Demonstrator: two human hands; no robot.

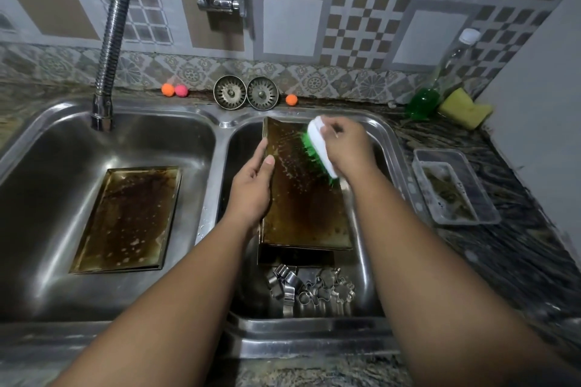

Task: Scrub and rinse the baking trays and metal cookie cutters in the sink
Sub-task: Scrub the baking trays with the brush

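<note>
Two brown-crusted rectangular trays are set in the steel sink (217, 122): the flat tray (129, 220) in the left basin, the tilted tray (301, 198) in the right, gripped at its edge by the left hand (251, 188). A green-bristled white brush (320, 148) is clasped against it by the right hand (349, 148). Shiny cookie cutters (311, 289) are piled below.

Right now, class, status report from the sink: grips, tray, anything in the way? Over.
Left grip holds tray by left edge. Right grip holds brush, bristles on tray. Cookie cutters piled in same basin, untouched. Nothing blocking.
</note>
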